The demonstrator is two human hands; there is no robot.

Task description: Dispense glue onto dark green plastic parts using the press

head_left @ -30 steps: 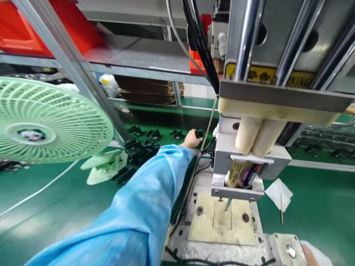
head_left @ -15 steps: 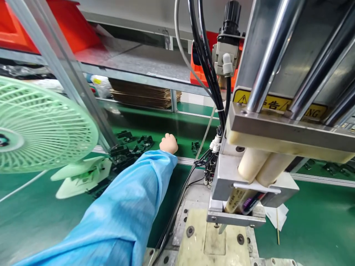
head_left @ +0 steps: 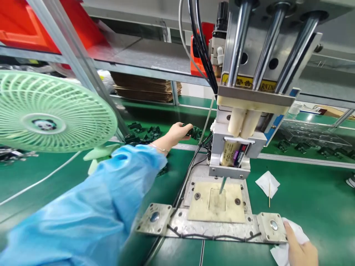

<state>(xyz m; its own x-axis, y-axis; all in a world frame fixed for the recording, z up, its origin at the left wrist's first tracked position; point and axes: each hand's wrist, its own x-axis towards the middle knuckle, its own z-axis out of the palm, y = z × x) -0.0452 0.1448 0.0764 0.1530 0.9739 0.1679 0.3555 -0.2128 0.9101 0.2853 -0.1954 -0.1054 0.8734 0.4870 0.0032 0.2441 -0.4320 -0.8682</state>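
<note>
My left hand (head_left: 177,133), at the end of a light blue sleeve, reaches far forward to the conveyor belt and is closed on a small black plastic part (head_left: 194,131). More black parts (head_left: 144,133) lie on the belt just left of it. My right hand (head_left: 301,249) rests at the lower right corner, fingers closed on a white cloth (head_left: 283,253), beside the press fixture's base plate (head_left: 210,225). The press head (head_left: 235,147) hangs above a beige nest plate (head_left: 217,203), its thin tip just over the recess.
A pale green fan (head_left: 47,111) stands at the left. Black cables (head_left: 205,51) run down beside the press. A white paper scrap with a wooden stick (head_left: 268,184) lies right of the fixture. Red bins (head_left: 24,26) and cardboard (head_left: 144,88) sit at the shelf.
My left hand has shifted right along the belt and gripped a black part. The view has pulled back and down, bringing the fixture base and my right hand with the cloth into sight.
</note>
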